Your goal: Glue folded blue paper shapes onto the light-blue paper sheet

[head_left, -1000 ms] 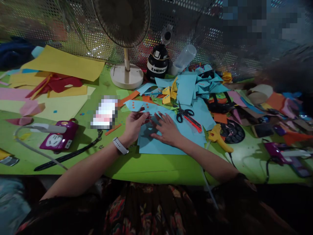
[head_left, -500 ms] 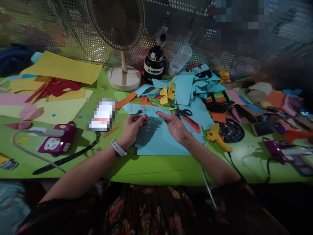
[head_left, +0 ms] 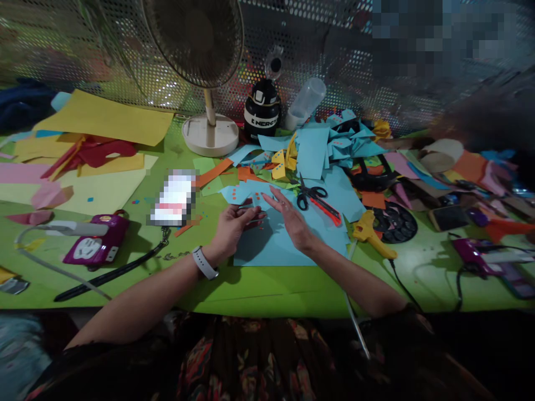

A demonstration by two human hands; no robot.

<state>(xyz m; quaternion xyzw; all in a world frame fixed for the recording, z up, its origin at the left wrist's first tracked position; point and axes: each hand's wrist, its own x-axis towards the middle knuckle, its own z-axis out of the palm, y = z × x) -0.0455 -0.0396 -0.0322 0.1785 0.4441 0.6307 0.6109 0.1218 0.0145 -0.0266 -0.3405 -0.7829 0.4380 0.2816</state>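
Observation:
My left hand, with a white watch band at the wrist, pinches a folded light-blue paper piece marked with small red dots. Its fingertips are partly hidden beneath the paper. My right hand has its fingers stretched out, their tips at the right end of that piece; I cannot tell whether they press on it. Both hands are over a large light-blue sheet. Black scissors and a red cutter lie just right of my right hand.
A fan, a black bottle and a clear bottle stand at the back. Blue paper scraps pile up behind. A yellow glue gun lies right, a phone left, near a purple power strip.
The dotted blue piece has shifted slightly right and tilted in my left hand. My right hand has moved slightly left, its fingers straighter and closer to the piece.

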